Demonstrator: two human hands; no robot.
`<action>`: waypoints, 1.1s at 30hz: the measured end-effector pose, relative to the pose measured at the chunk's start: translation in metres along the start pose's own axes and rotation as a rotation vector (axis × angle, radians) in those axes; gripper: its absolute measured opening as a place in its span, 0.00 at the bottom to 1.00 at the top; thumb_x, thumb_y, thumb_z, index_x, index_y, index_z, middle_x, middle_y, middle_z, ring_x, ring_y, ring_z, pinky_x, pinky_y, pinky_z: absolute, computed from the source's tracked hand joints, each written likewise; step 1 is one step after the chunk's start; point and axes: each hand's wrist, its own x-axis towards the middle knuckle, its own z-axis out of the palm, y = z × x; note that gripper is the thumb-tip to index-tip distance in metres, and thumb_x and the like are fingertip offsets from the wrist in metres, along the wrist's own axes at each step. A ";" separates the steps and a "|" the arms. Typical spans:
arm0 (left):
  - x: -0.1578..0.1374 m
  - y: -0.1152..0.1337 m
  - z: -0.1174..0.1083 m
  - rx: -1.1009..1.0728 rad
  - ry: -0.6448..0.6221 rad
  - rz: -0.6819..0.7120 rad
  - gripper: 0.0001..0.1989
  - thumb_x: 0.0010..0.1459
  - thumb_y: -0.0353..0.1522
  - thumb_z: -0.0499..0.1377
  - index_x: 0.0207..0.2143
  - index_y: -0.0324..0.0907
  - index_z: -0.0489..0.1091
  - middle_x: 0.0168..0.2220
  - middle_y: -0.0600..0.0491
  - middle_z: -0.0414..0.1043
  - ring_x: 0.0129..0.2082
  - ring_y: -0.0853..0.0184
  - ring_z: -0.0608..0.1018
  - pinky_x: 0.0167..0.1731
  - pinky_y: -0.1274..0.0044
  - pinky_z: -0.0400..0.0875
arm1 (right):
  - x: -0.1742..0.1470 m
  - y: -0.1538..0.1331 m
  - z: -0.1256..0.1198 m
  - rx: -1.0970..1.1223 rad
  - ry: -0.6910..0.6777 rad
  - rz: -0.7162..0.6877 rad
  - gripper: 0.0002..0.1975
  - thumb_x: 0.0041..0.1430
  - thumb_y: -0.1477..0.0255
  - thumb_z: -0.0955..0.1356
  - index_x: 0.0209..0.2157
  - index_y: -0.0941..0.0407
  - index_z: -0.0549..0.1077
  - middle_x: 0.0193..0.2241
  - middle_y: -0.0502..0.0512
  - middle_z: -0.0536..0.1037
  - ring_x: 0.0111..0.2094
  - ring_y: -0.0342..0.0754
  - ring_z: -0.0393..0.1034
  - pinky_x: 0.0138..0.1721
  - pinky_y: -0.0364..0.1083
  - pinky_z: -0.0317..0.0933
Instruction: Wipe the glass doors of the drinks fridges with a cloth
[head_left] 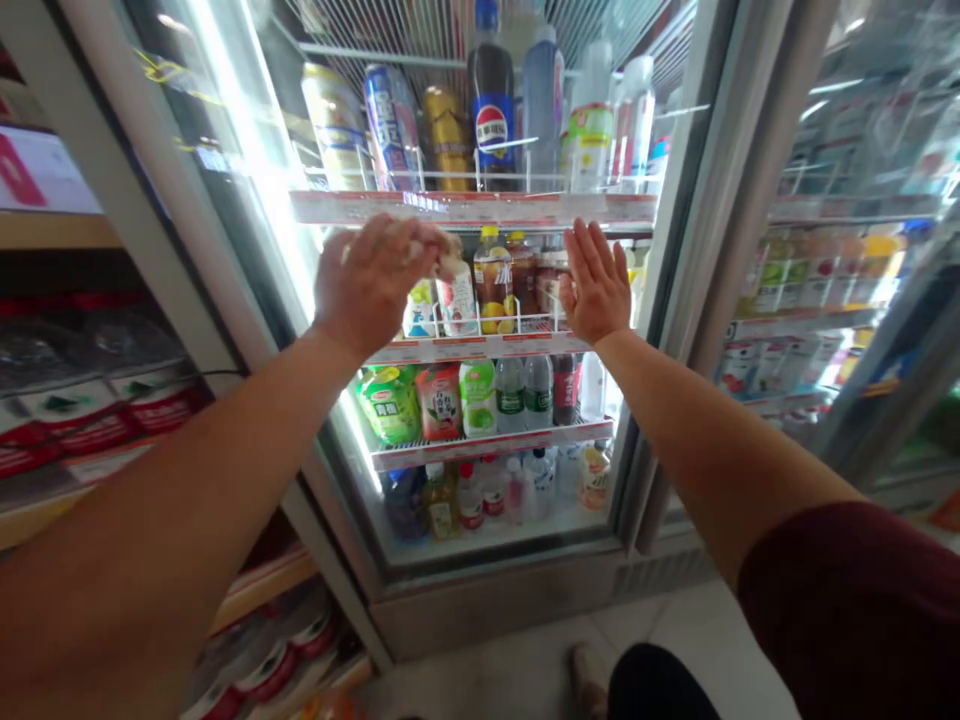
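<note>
In front of a lit drinks fridge, my left hand [367, 280] is raised at the height of the second shelf, fingers curled and smeared by motion. A pale, crumpled, cloth-like thing [450, 258] shows at its fingertips; most of it is hidden by the hand. My right hand [598, 285] is open, its fingers stretched upward and nothing in them, at or close to the glass door [442, 215]. Between the hands, behind the glass, stand a yellow-capped tea bottle [493, 275] and a white carton [457, 305].
A cola bottle [491, 110] and several cans [390, 125] stand on the top shelf. Lower down are a green pouch [390, 405] and small bottles [470, 497]. Shelves of red-labelled bottles [56, 425] flank the left. Another glass-fronted fridge [817, 210] adjoins on the right.
</note>
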 end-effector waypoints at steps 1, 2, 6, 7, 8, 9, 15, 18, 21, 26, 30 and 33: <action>0.005 -0.004 -0.003 0.008 0.056 -0.052 0.24 0.76 0.40 0.48 0.67 0.47 0.70 0.77 0.55 0.55 0.79 0.47 0.52 0.76 0.40 0.38 | 0.000 0.000 0.000 0.000 -0.001 0.000 0.36 0.72 0.68 0.56 0.79 0.50 0.51 0.78 0.54 0.58 0.80 0.59 0.46 0.79 0.70 0.43; 0.005 -0.006 -0.002 0.008 0.101 -0.090 0.25 0.76 0.40 0.49 0.69 0.46 0.68 0.78 0.54 0.52 0.79 0.45 0.49 0.76 0.40 0.35 | 0.000 0.000 0.000 0.001 -0.001 0.002 0.36 0.72 0.68 0.56 0.79 0.50 0.51 0.78 0.54 0.58 0.80 0.59 0.46 0.79 0.69 0.43; -0.030 0.016 0.023 -0.051 -0.038 0.056 0.22 0.73 0.38 0.51 0.64 0.50 0.72 0.75 0.54 0.61 0.79 0.50 0.52 0.77 0.44 0.44 | 0.000 0.001 0.002 -0.002 -0.003 0.006 0.36 0.71 0.68 0.56 0.79 0.52 0.54 0.78 0.55 0.58 0.80 0.58 0.46 0.79 0.68 0.42; -0.040 0.022 0.029 -0.072 -0.118 0.133 0.20 0.73 0.38 0.51 0.61 0.54 0.75 0.71 0.57 0.67 0.76 0.55 0.61 0.77 0.50 0.53 | 0.000 0.002 0.002 -0.005 -0.004 0.007 0.36 0.71 0.68 0.56 0.78 0.53 0.55 0.78 0.55 0.58 0.80 0.58 0.46 0.79 0.68 0.42; -0.047 0.026 0.032 -0.090 -0.185 0.197 0.19 0.72 0.39 0.52 0.58 0.58 0.76 0.68 0.60 0.72 0.73 0.59 0.68 0.75 0.56 0.60 | 0.000 0.002 0.003 -0.005 -0.005 0.007 0.36 0.71 0.68 0.56 0.78 0.53 0.55 0.78 0.55 0.58 0.80 0.58 0.46 0.79 0.68 0.42; -0.049 0.027 0.031 -0.099 -0.225 0.234 0.18 0.72 0.40 0.52 0.58 0.61 0.77 0.66 0.63 0.74 0.70 0.62 0.71 0.73 0.59 0.64 | 0.001 0.003 0.003 -0.003 -0.008 0.006 0.36 0.71 0.68 0.56 0.78 0.52 0.54 0.78 0.55 0.57 0.80 0.58 0.46 0.79 0.68 0.42; -0.026 -0.005 0.008 0.048 0.072 -0.015 0.30 0.71 0.38 0.55 0.74 0.51 0.62 0.80 0.57 0.47 0.80 0.48 0.44 0.77 0.41 0.33 | 0.002 0.006 0.006 0.013 -0.002 -0.003 0.37 0.71 0.68 0.56 0.79 0.50 0.51 0.78 0.54 0.57 0.81 0.57 0.44 0.79 0.69 0.40; -0.055 -0.002 0.025 0.090 0.085 -0.004 0.35 0.70 0.43 0.58 0.76 0.47 0.58 0.81 0.51 0.42 0.80 0.42 0.43 0.76 0.42 0.39 | 0.002 0.005 0.006 -0.005 -0.013 -0.001 0.36 0.71 0.67 0.56 0.79 0.52 0.53 0.78 0.54 0.57 0.81 0.57 0.44 0.79 0.68 0.40; -0.087 0.009 0.037 0.041 -0.143 0.224 0.25 0.70 0.47 0.59 0.66 0.56 0.72 0.71 0.57 0.68 0.74 0.52 0.66 0.74 0.56 0.61 | 0.002 0.005 0.006 -0.029 -0.021 0.000 0.36 0.71 0.67 0.56 0.79 0.53 0.53 0.79 0.55 0.56 0.81 0.57 0.43 0.80 0.67 0.40; -0.060 -0.006 0.002 0.124 -0.091 0.146 0.29 0.75 0.39 0.53 0.75 0.51 0.60 0.79 0.53 0.51 0.79 0.49 0.53 0.77 0.47 0.47 | 0.002 0.008 0.009 0.003 0.011 -0.036 0.37 0.72 0.66 0.54 0.80 0.50 0.48 0.79 0.53 0.56 0.81 0.58 0.43 0.78 0.71 0.41; -0.058 -0.008 -0.001 0.256 0.115 0.035 0.34 0.75 0.38 0.54 0.78 0.42 0.52 0.81 0.43 0.40 0.79 0.40 0.45 0.73 0.40 0.48 | 0.002 0.009 0.011 -0.002 0.018 -0.029 0.36 0.72 0.66 0.55 0.79 0.52 0.52 0.78 0.55 0.57 0.80 0.58 0.45 0.78 0.69 0.41; -0.088 0.008 0.018 0.216 -0.035 0.299 0.28 0.75 0.35 0.56 0.74 0.45 0.62 0.76 0.46 0.57 0.78 0.50 0.56 0.74 0.52 0.56 | 0.002 0.010 0.011 -0.003 0.025 -0.032 0.36 0.72 0.66 0.55 0.78 0.52 0.53 0.78 0.54 0.58 0.80 0.57 0.46 0.79 0.69 0.42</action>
